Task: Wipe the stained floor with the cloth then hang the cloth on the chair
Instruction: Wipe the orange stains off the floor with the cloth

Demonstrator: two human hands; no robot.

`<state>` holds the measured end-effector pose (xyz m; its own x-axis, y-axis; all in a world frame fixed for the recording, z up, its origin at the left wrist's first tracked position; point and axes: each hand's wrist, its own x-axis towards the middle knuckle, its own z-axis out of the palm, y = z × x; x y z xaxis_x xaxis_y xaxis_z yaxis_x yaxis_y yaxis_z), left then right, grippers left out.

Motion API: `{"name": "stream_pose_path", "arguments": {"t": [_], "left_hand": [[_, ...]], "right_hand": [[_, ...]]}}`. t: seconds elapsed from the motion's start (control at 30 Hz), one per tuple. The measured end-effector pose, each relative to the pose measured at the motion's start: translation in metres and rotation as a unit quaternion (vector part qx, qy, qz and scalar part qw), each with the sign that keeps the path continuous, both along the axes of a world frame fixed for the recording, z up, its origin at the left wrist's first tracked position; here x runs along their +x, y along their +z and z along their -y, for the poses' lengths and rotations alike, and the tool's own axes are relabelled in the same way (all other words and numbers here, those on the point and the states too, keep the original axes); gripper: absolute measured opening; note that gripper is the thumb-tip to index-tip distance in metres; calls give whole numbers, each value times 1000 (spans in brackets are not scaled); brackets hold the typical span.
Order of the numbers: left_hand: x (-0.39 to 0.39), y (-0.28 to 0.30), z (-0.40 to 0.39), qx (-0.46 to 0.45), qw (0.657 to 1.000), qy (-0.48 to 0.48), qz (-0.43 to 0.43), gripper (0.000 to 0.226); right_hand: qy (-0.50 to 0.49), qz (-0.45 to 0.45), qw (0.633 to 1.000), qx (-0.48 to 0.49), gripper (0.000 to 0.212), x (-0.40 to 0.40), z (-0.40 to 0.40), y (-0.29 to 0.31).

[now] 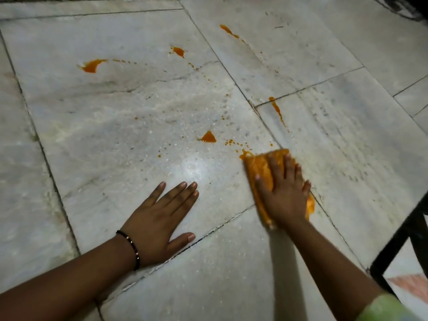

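Observation:
An orange cloth (259, 169) lies flat on the grey marble floor (129, 117), and my right hand (283, 191) presses on it with straight, spread fingers. The cloth's far edge touches a small orange smear. Several orange stains dot the floor beyond: a triangular blob (208, 137) just left of the cloth, a streak (276, 108) along a tile joint, a larger patch (92, 65) far left, and smaller ones (178, 51) near the back. My left hand (162, 216) rests flat on the tile, fingers straight, left of the cloth.
A black metal chair frame (403, 239) stands at the right edge, close to my right forearm. Another dark object (407, 8) sits at the top right corner. Tile joints run diagonally across the floor.

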<state>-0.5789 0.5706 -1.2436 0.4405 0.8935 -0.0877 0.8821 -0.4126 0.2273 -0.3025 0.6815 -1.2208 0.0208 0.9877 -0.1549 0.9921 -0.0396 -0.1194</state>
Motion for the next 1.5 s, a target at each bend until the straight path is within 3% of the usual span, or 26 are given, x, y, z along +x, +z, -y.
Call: {"name": "stream_pose_path", "arguments": {"t": [0.1,0.17,0.37,0.47,0.57,0.73,0.9,1.0,1.07,1.17,1.23,1.3,1.4,1.5], "left_hand": [[0,0,1,-2,1000,0,-4,76],[0,0,0,-6,1000,2,-2,76],[1,-1,1,6,1000,6,10,76],[0,-2,1,4,1000,13,14,76],[2,-1,0,7,1000,9,11,77],[2,4,-1,1,1000,8,3,77],[3,5,-1,-2,1000,19,-5,81],[3,10,4,0,997,72,-5,89],[-2,15,10,7,992,128,1,92],[-28,20,22,26,974,223,-14,94],[-52,19,30,18,961,275,-28,96],[-71,14,35,-4,950,309,-41,99],[-77,6,35,-16,948,311,-63,101],[-76,6,36,-10,950,308,-57,100]], "right_hand": [[-80,-17,997,-13,70,-30,-46,0],[-74,-24,997,-12,72,-57,-60,0],[149,-3,989,12,69,-57,-6,-2],[192,7,981,19,67,-19,2,2],[148,-5,989,23,66,-8,-26,2],[-6,-33,999,12,63,-82,-76,-3],[168,-22,985,25,57,-113,-45,-2],[266,-17,963,30,54,-73,-11,1],[275,-5,961,22,55,-38,-6,4],[186,-9,982,14,56,-27,-33,2],[100,-30,995,10,53,-59,-54,1],[79,-38,996,-6,53,-104,-64,4],[186,-29,982,1,56,-150,-45,1],[278,-26,959,43,57,-144,-9,-3]]}}
